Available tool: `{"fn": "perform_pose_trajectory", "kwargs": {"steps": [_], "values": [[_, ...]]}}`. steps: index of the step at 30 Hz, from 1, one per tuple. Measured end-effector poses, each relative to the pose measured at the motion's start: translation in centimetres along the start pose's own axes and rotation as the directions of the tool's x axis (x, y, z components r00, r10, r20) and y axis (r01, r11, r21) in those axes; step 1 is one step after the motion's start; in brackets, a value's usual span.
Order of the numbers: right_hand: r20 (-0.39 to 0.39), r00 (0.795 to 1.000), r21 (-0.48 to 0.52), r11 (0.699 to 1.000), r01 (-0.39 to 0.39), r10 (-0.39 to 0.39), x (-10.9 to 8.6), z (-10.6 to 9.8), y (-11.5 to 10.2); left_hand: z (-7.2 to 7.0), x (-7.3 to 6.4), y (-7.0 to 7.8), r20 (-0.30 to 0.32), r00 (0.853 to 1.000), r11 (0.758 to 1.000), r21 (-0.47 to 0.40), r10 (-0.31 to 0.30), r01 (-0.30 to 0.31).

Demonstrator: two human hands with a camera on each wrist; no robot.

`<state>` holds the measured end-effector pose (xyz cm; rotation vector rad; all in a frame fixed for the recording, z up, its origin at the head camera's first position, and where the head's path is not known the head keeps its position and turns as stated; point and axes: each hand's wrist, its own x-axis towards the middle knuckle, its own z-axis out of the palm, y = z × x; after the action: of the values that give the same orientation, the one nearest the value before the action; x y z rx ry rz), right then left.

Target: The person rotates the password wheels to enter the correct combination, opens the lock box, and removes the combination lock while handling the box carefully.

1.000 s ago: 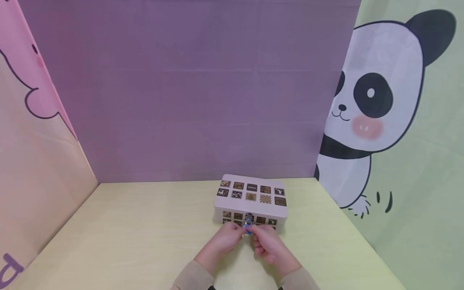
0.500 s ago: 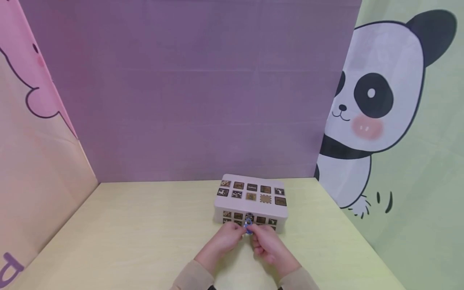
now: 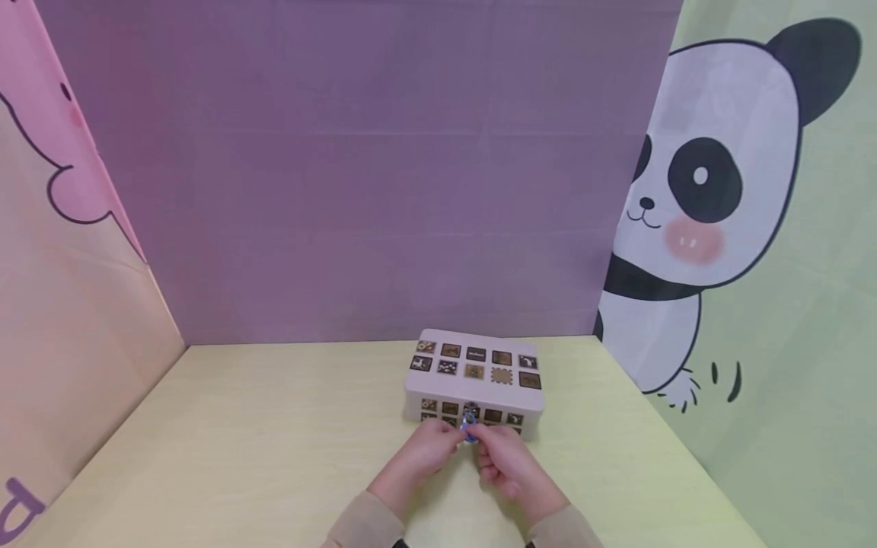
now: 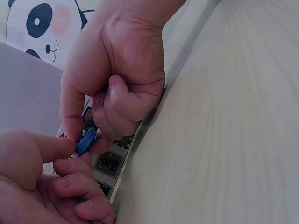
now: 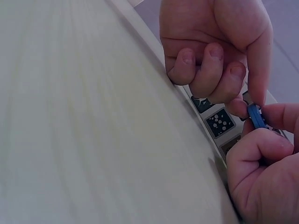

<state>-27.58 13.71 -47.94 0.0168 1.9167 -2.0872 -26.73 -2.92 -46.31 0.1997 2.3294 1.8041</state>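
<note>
A pale pink box [image 3: 473, 380] with small square pictures on its lid and front sits on the table. At the middle of its front is a metal clasp [image 3: 470, 408], where a small blue padlock [image 3: 470, 428] hangs. From the left, my left hand [image 3: 432, 447] pinches the padlock's edge between thumb and forefinger. My right hand [image 3: 503, 455] pinches its other side, the remaining fingers curled. Both wrist views show the thin blue body [image 4: 86, 141] between the fingertips of the two hands. Most of the padlock's face is hidden by fingers.
The light wood table [image 3: 274, 426] extends around the box and toward me. Behind it hangs a purple cloth [image 3: 356, 190]. A panda print [image 3: 726, 167] covers the right side wall, and a pink cartoon print [image 3: 82, 183] the left.
</note>
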Motion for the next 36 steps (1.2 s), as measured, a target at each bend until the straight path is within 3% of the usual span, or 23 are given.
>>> {"fn": "perform_pose_trajectory", "kwargs": {"steps": [14,27,36], "values": [[0.02,1.0,0.013,1.0,-0.008,0.008,0.16,-0.24,0.17,-0.01,-0.03,-0.01,0.002,1.0,0.999,0.033,-0.004,0.004],[-0.002,0.999,0.153,0.987,-0.052,0.053,-0.32,-0.68,-0.59,-0.15,-0.11,0.17,0.011,1.0,0.999,0.038,-0.008,0.007],[0.002,0.999,0.156,0.986,-0.052,0.052,-0.53,-0.84,-0.81,-0.25,-0.11,0.15,0.021,0.999,0.998,0.049,-0.027,0.026]]}}
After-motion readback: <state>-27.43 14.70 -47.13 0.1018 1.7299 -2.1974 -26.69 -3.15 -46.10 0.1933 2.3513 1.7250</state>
